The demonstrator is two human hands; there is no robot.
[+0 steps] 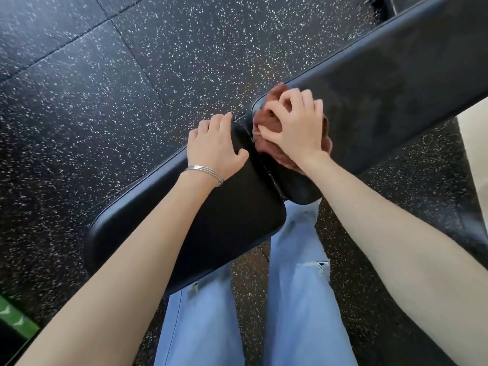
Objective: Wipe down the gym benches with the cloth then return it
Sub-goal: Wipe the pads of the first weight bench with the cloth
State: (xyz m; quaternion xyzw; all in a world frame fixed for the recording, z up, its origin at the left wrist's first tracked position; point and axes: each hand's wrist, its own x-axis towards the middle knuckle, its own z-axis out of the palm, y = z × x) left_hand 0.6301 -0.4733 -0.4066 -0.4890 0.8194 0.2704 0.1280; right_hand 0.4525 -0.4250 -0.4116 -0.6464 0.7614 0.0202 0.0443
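A black padded gym bench runs diagonally across the view, split into a seat pad (pixel 216 223) at lower left and a long back pad (pixel 390 83) at upper right. A crumpled reddish-brown cloth (pixel 266 122) lies on the near end of the back pad, by the gap between the pads. My right hand (pixel 295 128) sits on top of the cloth with curled fingers gripping it. My left hand (pixel 214 146) rests flat on the far edge of the seat pad, fingers over the rim, a silver bangle on the wrist.
Black rubber floor tiles with white flecks (pixel 105 88) surround the bench. My legs in light blue jeans (pixel 298 299) stand against the bench's near side. A green strip (pixel 13 315) shows at the lower left, and a pale surface (pixel 475 143) at the right edge.
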